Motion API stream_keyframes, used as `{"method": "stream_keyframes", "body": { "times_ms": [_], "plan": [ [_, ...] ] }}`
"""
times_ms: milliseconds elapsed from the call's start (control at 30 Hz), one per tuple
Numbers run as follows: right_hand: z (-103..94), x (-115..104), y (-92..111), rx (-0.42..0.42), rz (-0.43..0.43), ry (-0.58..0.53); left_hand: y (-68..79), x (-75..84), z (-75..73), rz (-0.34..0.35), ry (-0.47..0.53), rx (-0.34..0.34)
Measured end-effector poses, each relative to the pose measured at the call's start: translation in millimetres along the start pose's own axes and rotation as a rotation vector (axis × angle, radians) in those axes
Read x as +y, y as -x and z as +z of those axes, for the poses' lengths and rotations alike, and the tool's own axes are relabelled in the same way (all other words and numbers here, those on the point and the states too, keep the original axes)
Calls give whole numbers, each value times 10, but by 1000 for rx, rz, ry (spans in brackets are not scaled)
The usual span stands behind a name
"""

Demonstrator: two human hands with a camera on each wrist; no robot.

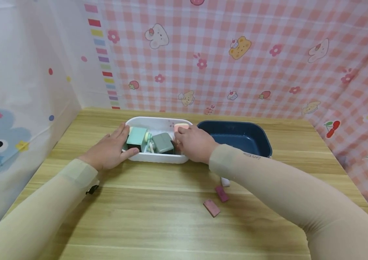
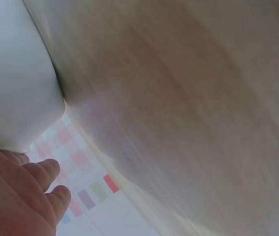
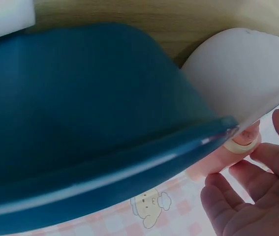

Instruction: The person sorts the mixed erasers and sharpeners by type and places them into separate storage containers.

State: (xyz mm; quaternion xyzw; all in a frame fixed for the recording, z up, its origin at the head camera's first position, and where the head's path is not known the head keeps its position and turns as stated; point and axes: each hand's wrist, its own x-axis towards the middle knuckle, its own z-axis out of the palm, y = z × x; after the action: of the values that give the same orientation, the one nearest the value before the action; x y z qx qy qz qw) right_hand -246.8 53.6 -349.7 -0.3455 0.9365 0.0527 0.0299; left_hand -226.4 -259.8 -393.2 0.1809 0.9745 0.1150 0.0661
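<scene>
A white tub [image 1: 158, 159] stands on the table. Inside it are a mint-green box [image 1: 137, 135], a grey-green box [image 1: 163, 141] and small pale green pieces. My left hand [image 1: 110, 150] rests on the tub's left end, fingers extended along it and thumb over the near rim. At the tub's right end my right hand [image 1: 197, 142] holds a pink piece with a cream band [image 1: 181, 127]. In the right wrist view, the fingertips and thumb close in around this pink piece [image 3: 220, 160], partly hidden by the tub rims.
A dark blue tub [image 1: 239, 135] stands right against the white one. Two dark pink blocks [image 1: 211, 208] and a small white piece [image 1: 225, 181] lie on the wooden table [image 1: 145, 216] in front, near the right forearm. Patterned cloth [image 1: 219, 72] hangs behind and at both sides.
</scene>
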Motion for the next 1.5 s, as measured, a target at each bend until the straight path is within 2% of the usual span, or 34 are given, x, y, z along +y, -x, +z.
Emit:
{"method": "stream_keyframes", "body": {
  "times_ms": [200, 367, 567, 767, 1033, 1233, 1500],
  "plan": [
    [-22, 45, 52, -20, 27, -93, -3, 13, -7, 5, -6, 0],
    [-42, 155, 131, 21, 45, -117, -6, 26, -11, 7, -6, 0],
    [-119, 408, 309, 88, 80, -129, -6, 38, -16, 5, -11, 6],
    [-181, 683, 541, 78, 142, -133, -4, 47, -30, 3, -34, 19],
    [-139, 1016, 809, 113, 246, -181, 9, 114, -92, 55, -63, 57],
    [-60, 1237, 981, 110, 307, -210, -16, 242, -111, 112, -75, 88],
    [29, 1431, 1146, 106, 342, -201, -88, 555, -69, 206, -128, 104]
  ]
}}
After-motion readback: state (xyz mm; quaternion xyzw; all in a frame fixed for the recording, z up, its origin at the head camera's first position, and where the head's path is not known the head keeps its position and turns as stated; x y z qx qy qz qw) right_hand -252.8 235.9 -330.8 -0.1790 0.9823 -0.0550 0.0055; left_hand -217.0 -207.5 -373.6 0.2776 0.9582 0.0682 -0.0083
